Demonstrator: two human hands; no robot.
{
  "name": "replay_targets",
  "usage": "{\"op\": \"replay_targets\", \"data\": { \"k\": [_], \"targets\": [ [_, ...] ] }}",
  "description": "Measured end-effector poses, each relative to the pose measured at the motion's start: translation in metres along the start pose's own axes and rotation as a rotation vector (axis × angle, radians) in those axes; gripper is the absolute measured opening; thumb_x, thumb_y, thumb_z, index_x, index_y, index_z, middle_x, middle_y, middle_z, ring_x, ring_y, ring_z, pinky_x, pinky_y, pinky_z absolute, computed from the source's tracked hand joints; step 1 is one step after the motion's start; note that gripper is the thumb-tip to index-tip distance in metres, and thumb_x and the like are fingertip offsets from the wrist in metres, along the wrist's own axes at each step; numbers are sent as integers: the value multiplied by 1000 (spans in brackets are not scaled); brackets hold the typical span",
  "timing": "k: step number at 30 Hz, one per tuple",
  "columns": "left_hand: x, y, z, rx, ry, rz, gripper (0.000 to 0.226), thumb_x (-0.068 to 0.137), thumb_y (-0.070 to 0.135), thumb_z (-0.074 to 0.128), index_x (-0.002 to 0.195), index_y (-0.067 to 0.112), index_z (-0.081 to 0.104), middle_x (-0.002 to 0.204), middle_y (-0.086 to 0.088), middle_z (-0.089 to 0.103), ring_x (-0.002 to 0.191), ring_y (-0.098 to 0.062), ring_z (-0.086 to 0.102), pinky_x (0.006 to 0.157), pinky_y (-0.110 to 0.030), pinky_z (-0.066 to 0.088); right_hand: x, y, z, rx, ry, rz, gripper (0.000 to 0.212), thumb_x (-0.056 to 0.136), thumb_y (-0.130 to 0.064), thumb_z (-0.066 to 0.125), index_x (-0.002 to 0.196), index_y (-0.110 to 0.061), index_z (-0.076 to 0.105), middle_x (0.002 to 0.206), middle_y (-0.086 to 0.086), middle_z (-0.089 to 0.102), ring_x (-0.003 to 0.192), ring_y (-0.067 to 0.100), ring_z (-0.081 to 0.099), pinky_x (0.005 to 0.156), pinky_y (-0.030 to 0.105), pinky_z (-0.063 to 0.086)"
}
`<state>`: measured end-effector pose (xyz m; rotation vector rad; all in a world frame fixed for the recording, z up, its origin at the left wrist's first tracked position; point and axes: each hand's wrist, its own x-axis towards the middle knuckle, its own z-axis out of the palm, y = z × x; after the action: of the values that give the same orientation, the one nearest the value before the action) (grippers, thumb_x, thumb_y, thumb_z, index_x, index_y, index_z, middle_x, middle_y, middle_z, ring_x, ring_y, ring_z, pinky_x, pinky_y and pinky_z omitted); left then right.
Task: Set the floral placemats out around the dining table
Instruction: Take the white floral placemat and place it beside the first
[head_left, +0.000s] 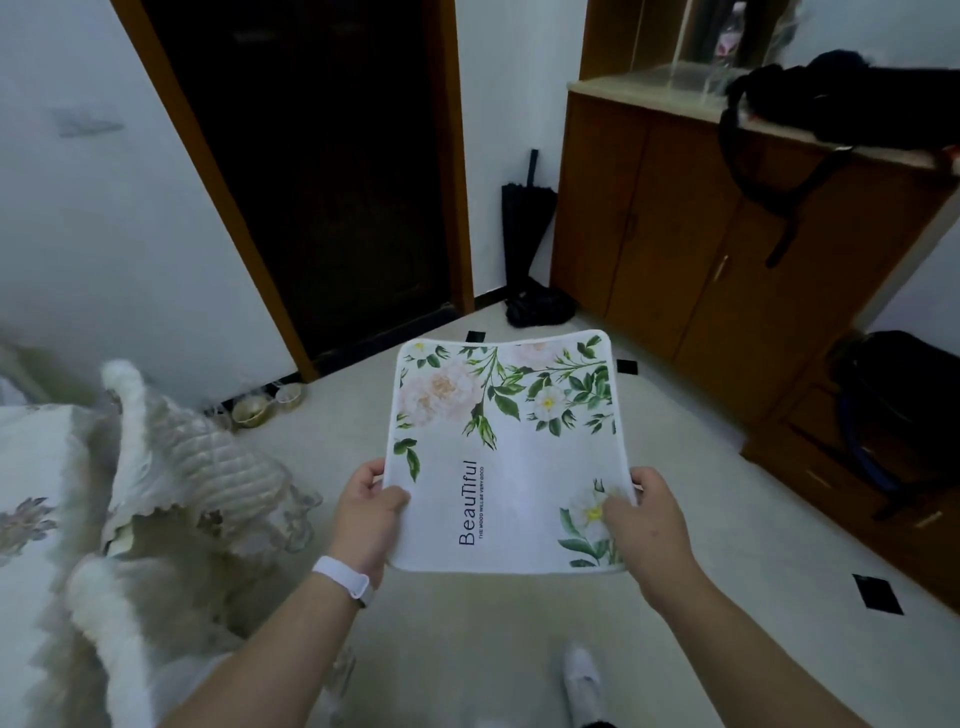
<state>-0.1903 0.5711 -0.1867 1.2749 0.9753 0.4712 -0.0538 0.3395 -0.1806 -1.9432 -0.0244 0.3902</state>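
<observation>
I hold a white floral placemat in the air above the floor, its long side pointing away from me. It bears pink and white flowers, green leaves and the word "Beautiful". My left hand, with a white band on the wrist, grips its near left corner. My right hand grips its near right corner, thumb on top. The dining table, under a pale floral cloth, shows only at the left edge of the view.
A chair with a quilted cream cover stands at the left beside the table. A brown wooden cabinet with a black bag on it lines the right. A black umbrella leans in the corner by a dark doorway. Small bowls sit on the floor.
</observation>
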Motion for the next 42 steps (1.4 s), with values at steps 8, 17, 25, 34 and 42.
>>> {"op": "replay_targets", "data": {
  "k": [8,17,25,34,42],
  "targets": [
    [85,30,97,10,106,-44,24,80,4,58,99,19,59,100,-14,70,86,-40,66,78,-56,55,165,-37,-14,-35,-161,19,16,91,-4,52,95,-20,55,90,5,66,82,26,67,62,34,55],
    [131,75,85,-127,320,3,26,78,-2,60,99,15,58,95,-14,70,80,-34,64,75,-46,52,254,-104,50,-14,-399,-60,18,89,-2,55,92,-19,57,90,7,69,81,26,69,70,38,58],
    [189,80,14,-245,549,-13,30,85,-11,50,102,14,56,95,-11,69,76,-31,64,74,-46,52,283,-155,174,-77,-581,-109,20,88,-1,54,92,-20,57,91,8,70,85,30,71,77,48,61],
    [293,87,-103,-368,652,-1,32,83,-9,54,111,6,54,103,-16,66,76,-30,62,68,-40,52,293,-224,349,-194,-674,-169,20,89,-2,54,94,-21,57,93,7,69,85,29,71,74,46,61],
    [334,136,-210,-376,733,79,32,70,2,60,100,14,60,94,-8,69,74,-23,63,63,-33,49,267,-294,478,-210,-760,-260,23,91,0,53,95,-22,55,93,5,67,79,23,68,61,33,55]
  ]
}}
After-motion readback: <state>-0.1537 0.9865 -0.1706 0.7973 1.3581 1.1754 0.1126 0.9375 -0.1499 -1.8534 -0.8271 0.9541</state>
